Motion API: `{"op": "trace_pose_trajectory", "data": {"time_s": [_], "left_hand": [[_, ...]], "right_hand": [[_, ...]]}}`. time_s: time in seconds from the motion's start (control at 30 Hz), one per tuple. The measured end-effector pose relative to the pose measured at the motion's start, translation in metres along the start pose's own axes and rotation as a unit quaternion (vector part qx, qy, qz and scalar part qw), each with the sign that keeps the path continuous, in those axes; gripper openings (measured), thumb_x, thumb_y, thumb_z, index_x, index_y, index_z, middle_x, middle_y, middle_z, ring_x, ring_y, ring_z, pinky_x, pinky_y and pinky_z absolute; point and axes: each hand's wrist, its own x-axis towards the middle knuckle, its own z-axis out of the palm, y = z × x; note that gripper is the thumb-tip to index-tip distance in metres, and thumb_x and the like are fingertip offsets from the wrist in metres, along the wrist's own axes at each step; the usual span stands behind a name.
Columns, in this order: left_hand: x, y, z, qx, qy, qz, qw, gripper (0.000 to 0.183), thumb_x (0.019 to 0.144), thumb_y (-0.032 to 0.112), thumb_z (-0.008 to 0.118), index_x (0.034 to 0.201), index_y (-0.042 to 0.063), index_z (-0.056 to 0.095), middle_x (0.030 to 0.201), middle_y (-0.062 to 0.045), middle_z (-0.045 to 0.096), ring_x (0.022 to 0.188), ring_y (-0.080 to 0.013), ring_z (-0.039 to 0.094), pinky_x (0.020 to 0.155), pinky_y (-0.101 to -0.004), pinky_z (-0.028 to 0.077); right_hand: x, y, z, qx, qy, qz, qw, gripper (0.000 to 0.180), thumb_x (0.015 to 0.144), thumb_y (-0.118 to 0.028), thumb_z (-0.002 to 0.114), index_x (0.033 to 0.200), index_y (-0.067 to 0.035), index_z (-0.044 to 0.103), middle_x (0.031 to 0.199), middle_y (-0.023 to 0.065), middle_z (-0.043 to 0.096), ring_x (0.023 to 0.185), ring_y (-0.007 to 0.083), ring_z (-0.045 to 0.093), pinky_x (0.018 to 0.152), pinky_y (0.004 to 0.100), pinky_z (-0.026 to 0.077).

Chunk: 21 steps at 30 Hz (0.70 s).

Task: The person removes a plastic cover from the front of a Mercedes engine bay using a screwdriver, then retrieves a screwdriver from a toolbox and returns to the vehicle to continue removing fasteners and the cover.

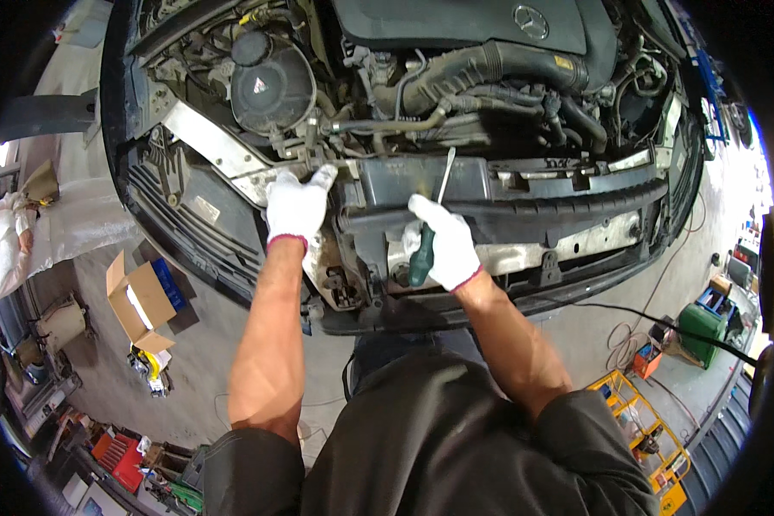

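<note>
Both hands wear white gloves with dark pink cuffs. My left hand (pixel 298 203) rests on the metal front crossmember (pixel 222 151) of an open car engine bay, near the hood latch area, its fingertips partly hidden. My right hand (pixel 445 242) grips a screwdriver by its dark green handle (pixel 423 258); the bare shaft (pixel 447 174) points up and away, over a black plastic panel (pixel 400 180). Past the hands lie a round black reservoir or canister (pixel 273 87), a ribbed air intake hose (pixel 451 77) and a black engine cover (pixel 464 22) with a Mercedes-Benz star.
An open cardboard box (pixel 138 303) stands on the floor at left, beside a blue item (pixel 168 284). A red tool tray (pixel 119 458) is at lower left. At right are a yellow cart (pixel 658 438), a green container (pixel 703 332) and a black cable (pixel 658 319).
</note>
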Motion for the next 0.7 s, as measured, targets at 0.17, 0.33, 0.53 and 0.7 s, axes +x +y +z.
{"op": "trace_pose_trajectory", "data": {"time_s": [0.17,0.33,0.53,0.7], "left_hand": [[0.01,-0.005,0.014,0.005,0.044,0.04,0.998,0.07,0.084,0.047,0.079,0.119,-0.012,0.064,0.118,-0.035,0.067,0.116,-0.0474,0.063,0.102,-0.0472,0.047],[-0.009,0.003,0.01,-0.157,0.027,0.05,0.986,0.042,0.09,0.025,0.077,0.115,-0.009,0.069,0.104,-0.021,0.075,0.093,-0.0293,0.069,0.089,-0.0379,0.051],[-0.01,0.02,0.004,-0.2,-0.005,0.024,0.98,0.033,0.092,0.017,0.075,0.115,-0.006,0.068,0.108,-0.012,0.073,0.095,-0.0173,0.063,0.091,-0.0311,0.048],[0.011,-0.006,0.01,-0.31,-0.014,-0.005,0.951,0.026,0.092,0.013,0.073,0.113,-0.003,0.069,0.104,-0.009,0.072,0.094,-0.0153,0.062,0.09,-0.0296,0.047]], "right_hand": [[-0.002,0.0,-0.007,-0.025,-0.019,-0.007,0.999,0.02,0.094,-0.023,0.075,0.091,-0.003,0.072,0.067,0.0052,0.065,0.052,0.0172,0.061,0.049,0.0312,0.05],[-0.005,0.007,-0.006,-0.044,-0.003,-0.018,0.999,0.031,0.095,-0.027,0.075,0.075,-0.003,0.072,0.063,0.0038,0.065,0.054,0.0126,0.06,0.051,0.0274,0.048],[-0.042,0.03,-0.024,-0.138,-0.04,-0.019,0.989,0.029,0.096,-0.021,0.073,0.115,0.0,0.064,0.079,-0.0004,0.063,0.057,0.0078,0.056,0.051,0.0248,0.046],[-0.086,0.009,-0.083,-0.106,0.157,-0.063,0.98,0.028,0.098,-0.016,0.067,0.12,0.001,0.063,0.091,0.0054,0.068,0.055,0.0098,0.055,0.051,0.0255,0.048]]}}
